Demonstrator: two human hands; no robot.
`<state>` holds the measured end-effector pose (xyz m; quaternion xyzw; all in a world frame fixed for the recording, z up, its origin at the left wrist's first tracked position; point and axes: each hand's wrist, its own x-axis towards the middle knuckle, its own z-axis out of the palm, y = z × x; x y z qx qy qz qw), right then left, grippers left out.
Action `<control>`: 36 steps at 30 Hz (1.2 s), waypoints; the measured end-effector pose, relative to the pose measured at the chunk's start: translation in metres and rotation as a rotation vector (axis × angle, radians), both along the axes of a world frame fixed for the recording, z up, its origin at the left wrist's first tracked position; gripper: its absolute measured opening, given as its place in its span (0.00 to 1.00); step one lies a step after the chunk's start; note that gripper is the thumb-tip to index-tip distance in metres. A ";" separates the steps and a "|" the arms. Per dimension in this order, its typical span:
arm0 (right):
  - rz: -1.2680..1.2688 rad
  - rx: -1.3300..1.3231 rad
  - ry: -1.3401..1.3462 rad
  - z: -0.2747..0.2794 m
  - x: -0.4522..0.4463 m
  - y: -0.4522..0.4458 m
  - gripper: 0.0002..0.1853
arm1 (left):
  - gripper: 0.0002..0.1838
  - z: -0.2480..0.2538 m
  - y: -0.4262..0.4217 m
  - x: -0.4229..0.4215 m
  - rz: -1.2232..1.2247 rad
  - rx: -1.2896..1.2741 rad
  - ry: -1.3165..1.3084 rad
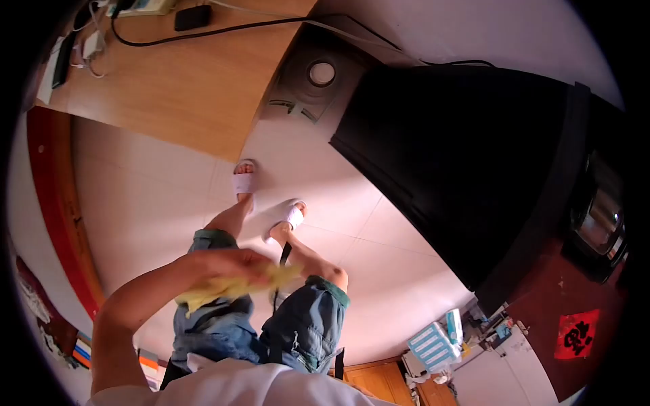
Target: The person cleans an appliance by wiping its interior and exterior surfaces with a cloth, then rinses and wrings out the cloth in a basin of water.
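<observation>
My left hand point(245, 266) reaches in from the left, in front of my denim shorts point(301, 325). It is closed around a yellow cloth point(218, 291), whose folds hang below the palm and stick out past the fingers. Motion blurs the fingers and the cloth's right end. Both are held in the air, apart from the furniture. A dark strap point(281, 271) hangs beside the cloth. My right hand is out of the frame.
A wooden desk point(183, 88) at upper left carries cables and a small black box point(193, 17). Large black furniture point(467, 155) fills the right. Packs with blue-and-white wrapping point(433, 346) stand at lower right. My slippered feet point(245, 177) are on the pale tiled floor point(135, 183).
</observation>
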<state>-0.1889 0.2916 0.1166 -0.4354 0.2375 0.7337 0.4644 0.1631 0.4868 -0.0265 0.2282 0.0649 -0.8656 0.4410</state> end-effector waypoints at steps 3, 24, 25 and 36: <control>0.049 -0.293 -0.183 -0.005 0.037 -0.030 0.08 | 0.17 -0.036 -0.086 0.000 0.710 0.331 0.078; -1.097 -1.323 -1.587 -0.137 0.135 -0.180 0.27 | 0.22 -0.128 -0.284 -0.032 0.803 -0.630 -1.659; -1.021 -1.115 -1.688 -0.143 0.122 -0.195 0.27 | 0.23 -0.137 -0.282 -0.023 0.718 -0.637 -1.659; -0.356 -1.636 -1.435 -0.225 0.075 -0.173 0.36 | 0.38 -0.378 -0.302 -0.022 0.871 -0.128 -1.054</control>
